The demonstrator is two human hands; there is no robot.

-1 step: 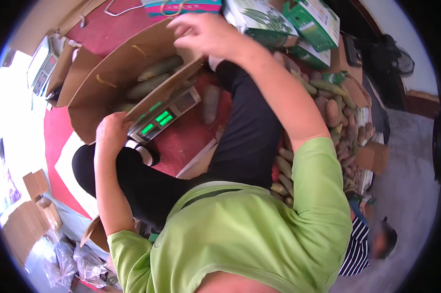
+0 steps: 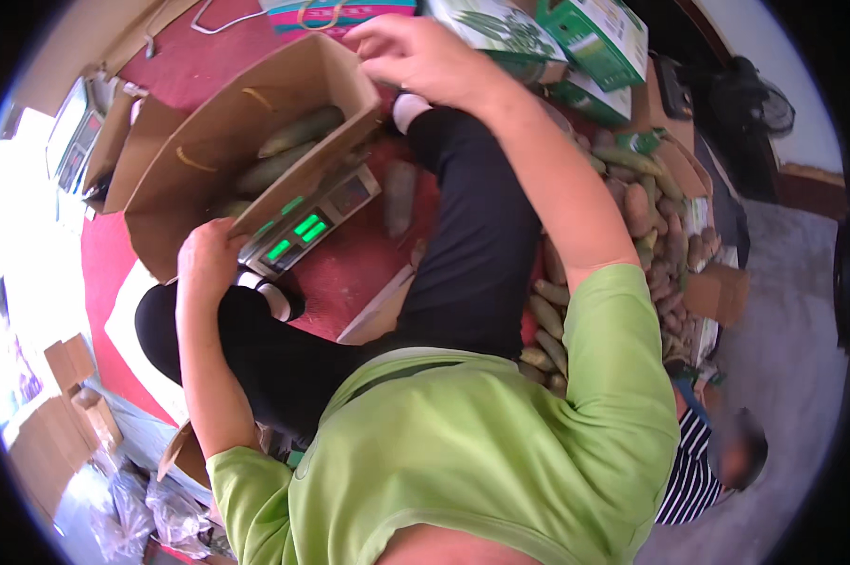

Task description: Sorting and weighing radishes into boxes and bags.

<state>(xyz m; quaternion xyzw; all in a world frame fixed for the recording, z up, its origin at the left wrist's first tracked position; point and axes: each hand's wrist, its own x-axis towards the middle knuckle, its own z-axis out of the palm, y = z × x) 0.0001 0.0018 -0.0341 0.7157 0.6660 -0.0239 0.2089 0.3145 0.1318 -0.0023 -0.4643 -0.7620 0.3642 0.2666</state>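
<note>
A tall open cardboard box (image 2: 298, 196) with cord handles on its far wall stands on a digital scale (image 2: 336, 207) with a green lit display. Several long green vegetables (image 2: 303, 132), like cucumbers or small gourds, lie inside it. At the box's near left corner my left hand (image 2: 208, 259) is closed on the rim. My right hand (image 2: 425, 61) hovers just off the right-hand end of the box, fingers apart and holding nothing. One more long vegetable (image 2: 400, 198) lies on the red floor covering beside the scale.
Right of my leg is a heap of reddish root vegetables and long green ones (image 2: 639, 212). White-and-green cartons (image 2: 500, 33) stand at the back. Another scale (image 2: 72, 141) stands at the far left. A person in a striped top (image 2: 690, 471) is at the lower right.
My right hand has shifted slightly rightward, off the box's right-hand corner, which now shows more. My left hand keeps its hold on the rim.
</note>
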